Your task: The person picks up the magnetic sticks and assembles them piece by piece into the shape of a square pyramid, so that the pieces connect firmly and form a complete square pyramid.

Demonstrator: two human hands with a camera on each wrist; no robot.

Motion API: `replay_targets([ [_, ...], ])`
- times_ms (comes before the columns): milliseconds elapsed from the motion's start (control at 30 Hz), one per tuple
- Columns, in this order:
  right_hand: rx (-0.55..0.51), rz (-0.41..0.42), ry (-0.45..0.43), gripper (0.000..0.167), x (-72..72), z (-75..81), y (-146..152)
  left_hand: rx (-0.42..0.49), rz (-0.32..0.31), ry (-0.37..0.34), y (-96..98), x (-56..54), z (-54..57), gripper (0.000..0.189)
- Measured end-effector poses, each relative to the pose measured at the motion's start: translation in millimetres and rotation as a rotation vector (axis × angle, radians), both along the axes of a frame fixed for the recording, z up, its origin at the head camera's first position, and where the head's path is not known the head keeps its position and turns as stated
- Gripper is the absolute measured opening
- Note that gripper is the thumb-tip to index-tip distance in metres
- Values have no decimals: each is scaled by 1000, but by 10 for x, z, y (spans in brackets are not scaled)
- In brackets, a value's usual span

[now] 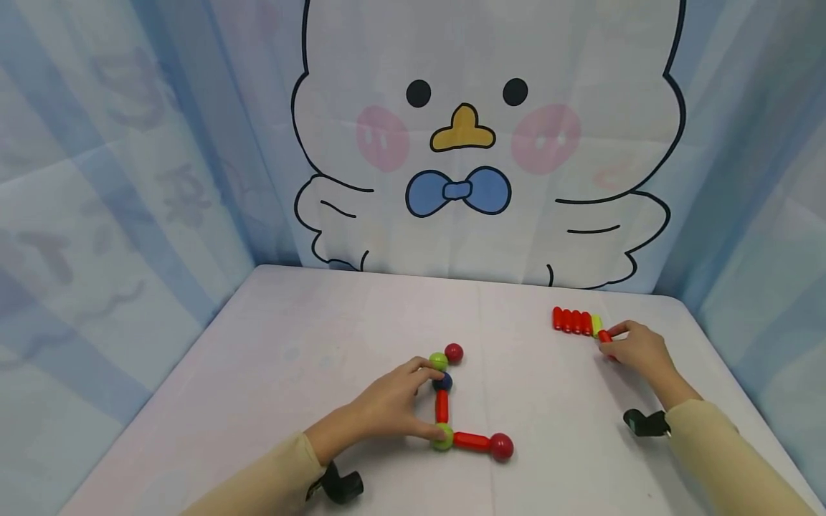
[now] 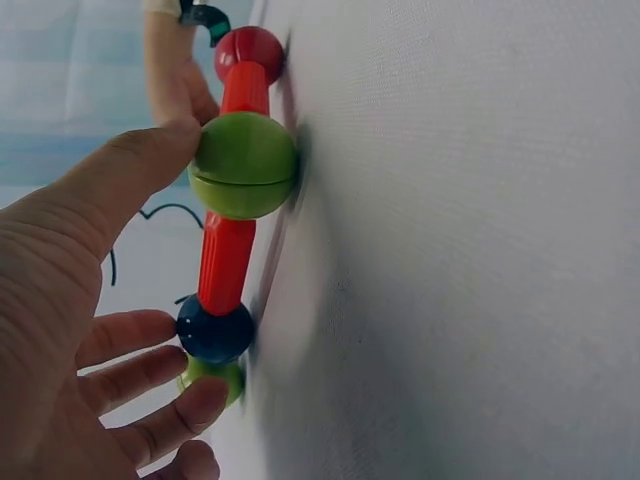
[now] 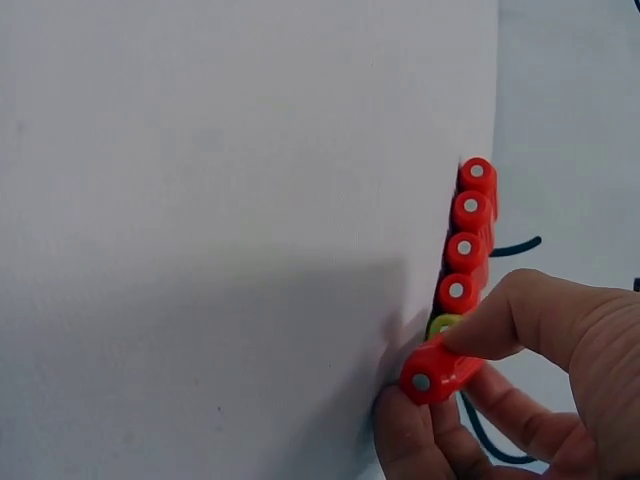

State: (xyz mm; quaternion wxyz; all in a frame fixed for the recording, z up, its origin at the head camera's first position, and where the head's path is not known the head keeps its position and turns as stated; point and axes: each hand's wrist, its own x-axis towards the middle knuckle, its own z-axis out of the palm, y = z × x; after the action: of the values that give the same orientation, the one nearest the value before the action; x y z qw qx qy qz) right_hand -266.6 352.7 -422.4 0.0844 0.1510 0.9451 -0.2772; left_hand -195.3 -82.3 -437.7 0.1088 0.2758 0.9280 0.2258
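An L-shaped chain of balls and red rods (image 1: 442, 406) lies on the white table (image 1: 290, 337): a green ball (image 1: 442, 436) at the corner, a red rod up to a dark blue ball (image 1: 442, 382), another rod right to a dark red ball (image 1: 501, 446). My left hand (image 1: 396, 401) touches the chain, thumb (image 2: 135, 165) on the corner green ball (image 2: 244, 165), fingers by the blue ball (image 2: 214, 335) and a second green ball (image 1: 438, 360). My right hand (image 1: 635, 350) pinches a red rod (image 3: 440, 371) beside a row of red rods (image 1: 571, 320) with one yellow-green rod (image 1: 596, 324).
A loose dark red ball (image 1: 454, 352) sits beside the upper green ball. A curtain with a cartoon duck (image 1: 461, 136) hangs behind the table, and blue drapes close both sides. Bare tabletop lies between the two hands.
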Motion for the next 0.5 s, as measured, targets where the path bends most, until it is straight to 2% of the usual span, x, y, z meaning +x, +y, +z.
replay_targets([
  [233, -3, 46, -19, 52, 20, 27, -92, -29, -29, -11, 9, -8, -4, 90],
  [500, -3, 67, -21, 49, 23, 7, -125, -39, -30, -25, 15, -8, 32, 90],
])
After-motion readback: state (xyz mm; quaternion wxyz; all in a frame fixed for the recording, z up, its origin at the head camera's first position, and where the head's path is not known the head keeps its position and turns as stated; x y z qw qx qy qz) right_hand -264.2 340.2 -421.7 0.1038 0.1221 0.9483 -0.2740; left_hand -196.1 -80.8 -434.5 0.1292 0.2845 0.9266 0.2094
